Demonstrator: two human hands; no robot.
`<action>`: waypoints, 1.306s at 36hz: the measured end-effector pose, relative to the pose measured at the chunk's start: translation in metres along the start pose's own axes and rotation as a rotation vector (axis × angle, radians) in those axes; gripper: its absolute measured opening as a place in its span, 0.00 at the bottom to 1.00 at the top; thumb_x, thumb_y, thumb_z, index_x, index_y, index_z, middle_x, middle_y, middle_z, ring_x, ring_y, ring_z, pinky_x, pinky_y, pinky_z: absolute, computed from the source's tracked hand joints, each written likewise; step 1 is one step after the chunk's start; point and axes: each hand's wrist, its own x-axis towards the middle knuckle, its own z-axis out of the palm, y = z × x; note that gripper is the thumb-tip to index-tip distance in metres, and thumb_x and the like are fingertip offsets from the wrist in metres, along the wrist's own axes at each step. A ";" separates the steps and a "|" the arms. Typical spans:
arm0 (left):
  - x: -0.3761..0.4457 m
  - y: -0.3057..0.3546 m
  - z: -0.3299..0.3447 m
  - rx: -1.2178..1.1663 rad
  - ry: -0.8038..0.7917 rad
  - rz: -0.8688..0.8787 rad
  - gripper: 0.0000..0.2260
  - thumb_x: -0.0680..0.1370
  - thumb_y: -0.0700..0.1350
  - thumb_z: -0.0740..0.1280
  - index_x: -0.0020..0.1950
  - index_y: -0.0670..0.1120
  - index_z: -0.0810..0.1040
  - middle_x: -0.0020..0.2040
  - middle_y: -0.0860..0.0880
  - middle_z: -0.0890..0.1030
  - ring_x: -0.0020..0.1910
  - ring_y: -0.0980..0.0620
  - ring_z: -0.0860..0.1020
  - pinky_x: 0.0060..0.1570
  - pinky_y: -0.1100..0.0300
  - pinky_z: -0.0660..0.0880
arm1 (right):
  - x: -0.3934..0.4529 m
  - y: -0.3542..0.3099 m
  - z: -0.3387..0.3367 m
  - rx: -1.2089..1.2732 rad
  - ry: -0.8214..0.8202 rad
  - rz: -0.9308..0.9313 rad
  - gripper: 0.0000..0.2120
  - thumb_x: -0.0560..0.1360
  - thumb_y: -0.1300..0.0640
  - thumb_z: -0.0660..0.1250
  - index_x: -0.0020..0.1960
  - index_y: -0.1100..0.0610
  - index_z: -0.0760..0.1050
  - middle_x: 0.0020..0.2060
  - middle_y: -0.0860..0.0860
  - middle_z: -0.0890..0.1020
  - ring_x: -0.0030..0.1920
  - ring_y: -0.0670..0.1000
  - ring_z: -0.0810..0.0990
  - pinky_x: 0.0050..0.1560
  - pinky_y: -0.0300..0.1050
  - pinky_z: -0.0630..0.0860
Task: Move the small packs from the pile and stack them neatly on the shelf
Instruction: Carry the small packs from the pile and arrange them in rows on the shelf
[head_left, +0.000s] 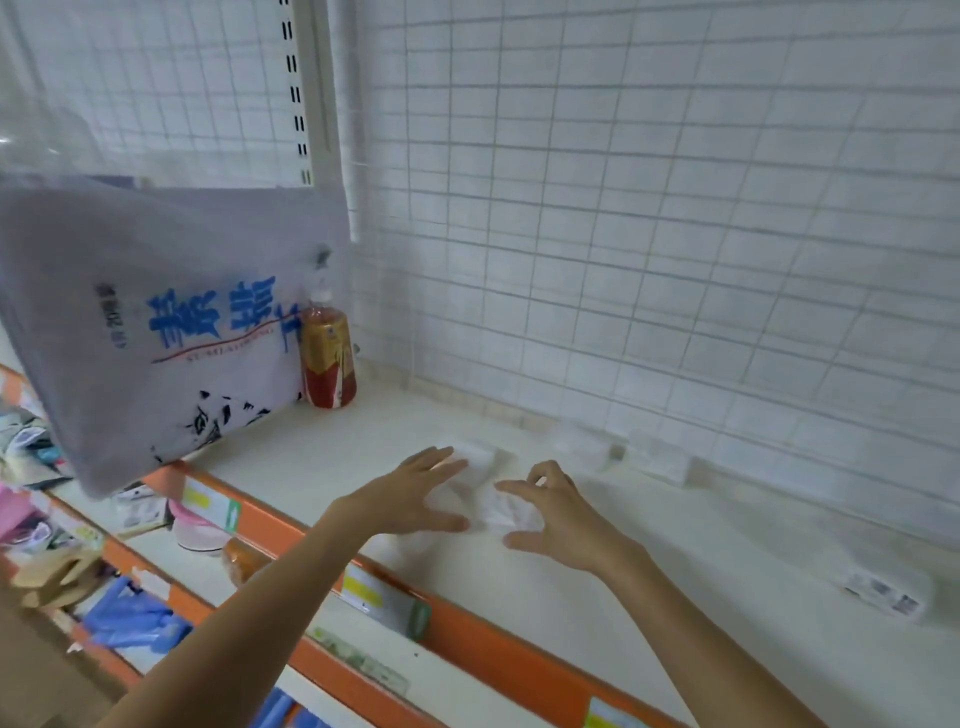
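Packs lie white on the shelf, between both hands. Left hand has fingers spread and straight beside them; right hand curls loosely over one, grip unclear. Step looks like squaring the stack; next, press sides flush.

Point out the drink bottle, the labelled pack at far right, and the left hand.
drink bottle (328, 358), head view, label.
labelled pack (885, 595), head view, printed face.
left hand (415, 493), head view, back.
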 end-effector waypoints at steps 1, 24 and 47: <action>0.004 -0.006 -0.001 -0.004 -0.002 0.020 0.48 0.60 0.77 0.60 0.75 0.58 0.51 0.76 0.56 0.47 0.75 0.56 0.44 0.73 0.55 0.49 | 0.002 -0.001 0.000 0.009 0.013 0.019 0.29 0.72 0.47 0.70 0.71 0.46 0.65 0.59 0.48 0.62 0.63 0.48 0.63 0.61 0.36 0.61; 0.017 -0.058 -0.052 -0.284 -0.116 0.248 0.12 0.79 0.52 0.60 0.51 0.46 0.79 0.45 0.50 0.81 0.43 0.54 0.77 0.39 0.68 0.68 | 0.016 -0.055 0.027 0.463 0.417 0.439 0.08 0.80 0.56 0.56 0.52 0.49 0.74 0.48 0.51 0.80 0.41 0.44 0.77 0.32 0.27 0.70; 0.015 -0.066 -0.019 -0.164 0.060 0.495 0.39 0.59 0.64 0.66 0.66 0.48 0.68 0.52 0.54 0.69 0.53 0.53 0.66 0.52 0.63 0.64 | -0.022 -0.085 0.043 0.047 0.386 0.582 0.34 0.68 0.54 0.71 0.70 0.51 0.61 0.59 0.49 0.67 0.62 0.51 0.62 0.65 0.46 0.64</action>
